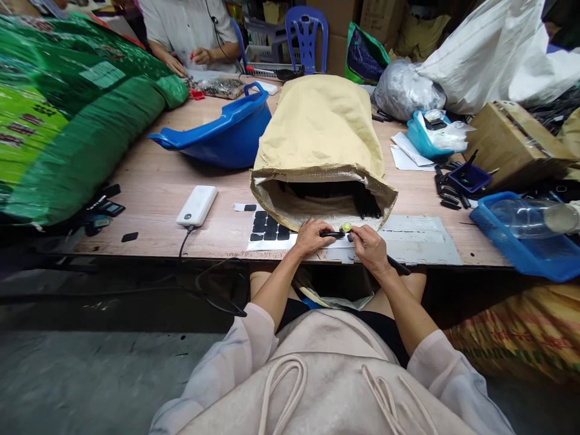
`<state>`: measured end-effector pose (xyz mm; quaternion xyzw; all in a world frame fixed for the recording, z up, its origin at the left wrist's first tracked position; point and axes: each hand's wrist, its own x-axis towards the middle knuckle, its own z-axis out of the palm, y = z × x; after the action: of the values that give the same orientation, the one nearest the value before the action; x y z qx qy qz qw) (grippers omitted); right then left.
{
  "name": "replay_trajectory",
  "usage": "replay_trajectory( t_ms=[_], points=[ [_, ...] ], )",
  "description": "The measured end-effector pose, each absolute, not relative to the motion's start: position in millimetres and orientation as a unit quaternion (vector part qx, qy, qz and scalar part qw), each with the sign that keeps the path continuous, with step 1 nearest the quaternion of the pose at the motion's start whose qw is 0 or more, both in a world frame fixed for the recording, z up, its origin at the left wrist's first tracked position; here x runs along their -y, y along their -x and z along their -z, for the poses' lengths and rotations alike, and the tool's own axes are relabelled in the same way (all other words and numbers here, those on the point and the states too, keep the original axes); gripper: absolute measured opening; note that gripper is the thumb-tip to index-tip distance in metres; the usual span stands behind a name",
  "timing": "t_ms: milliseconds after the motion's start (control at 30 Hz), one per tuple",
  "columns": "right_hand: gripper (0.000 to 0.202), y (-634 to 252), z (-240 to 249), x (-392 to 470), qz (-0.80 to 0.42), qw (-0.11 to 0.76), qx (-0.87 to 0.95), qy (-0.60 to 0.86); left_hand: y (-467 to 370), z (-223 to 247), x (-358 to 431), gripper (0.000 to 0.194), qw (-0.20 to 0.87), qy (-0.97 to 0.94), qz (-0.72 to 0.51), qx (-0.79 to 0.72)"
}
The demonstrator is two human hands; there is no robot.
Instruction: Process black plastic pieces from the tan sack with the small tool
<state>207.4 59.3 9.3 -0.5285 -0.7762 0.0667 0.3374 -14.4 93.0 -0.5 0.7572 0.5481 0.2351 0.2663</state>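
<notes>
While your left fingers [321,226] grip a slim black rod-like piece [335,234] running left to right, your right fingers [360,233] bunch near its right end, their hold unclear.

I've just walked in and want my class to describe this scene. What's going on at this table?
Someone sits at a table, both hands working near its front edge. The left hand holds a slim black piece; the right hand is close by, with a small yellow-green round thing between them. Exactly what the right fingers grip is too small to tell. Dark rounded patches lie beside the left hand, and a yellowish sack opens toward the person. Across the table, a co-worker's hand holds something red.
</notes>
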Motion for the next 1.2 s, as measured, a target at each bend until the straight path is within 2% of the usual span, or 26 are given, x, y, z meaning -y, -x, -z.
replay_trajectory(
  t_ms=[100, 200, 400, 733, 967, 1200],
  points=[
    [0.031, -216.9, -8.7, -74.1, -0.048, 0.348, 0.755, 0.554, 14.7, -0.7, -92.5, 0.028, 0.264, -0.761, -0.229, -0.546],
    [0.03, -224.1, -6.8, -87.1, -0.019, 0.322, 0.743, 0.586, 15.8, -2.4, -91.6, 0.032, 0.264, -0.768, -0.225, -0.539],
    [0.031, -221.0, -0.9, -88.4, 0.017, 0.266, 0.752, 0.603, 17.7, -3.3, -90.1, 0.026, 0.27, -0.769, -0.235, -0.53],
    [0.029, -226.7, -6.0, -119.8, -0.088, 0.198, 0.741, 0.636, 19.5, 0.8, -91.7, 0.024, 0.271, -0.771, -0.23, -0.529],
    [0.03, -220.3, -1.3, -110.4, 0.007, 0.195, 0.746, 0.636, 20.9, 1.5, -92.3, 0.023, 0.27, -0.773, -0.237, -0.522],
    [0.03, -219.4, 0.1, -94.0, 0.067, 0.158, 0.778, 0.605, 20.9, 1.1, -93.9, 0.042, 0.259, -0.781, -0.219, -0.524]
  ],
)
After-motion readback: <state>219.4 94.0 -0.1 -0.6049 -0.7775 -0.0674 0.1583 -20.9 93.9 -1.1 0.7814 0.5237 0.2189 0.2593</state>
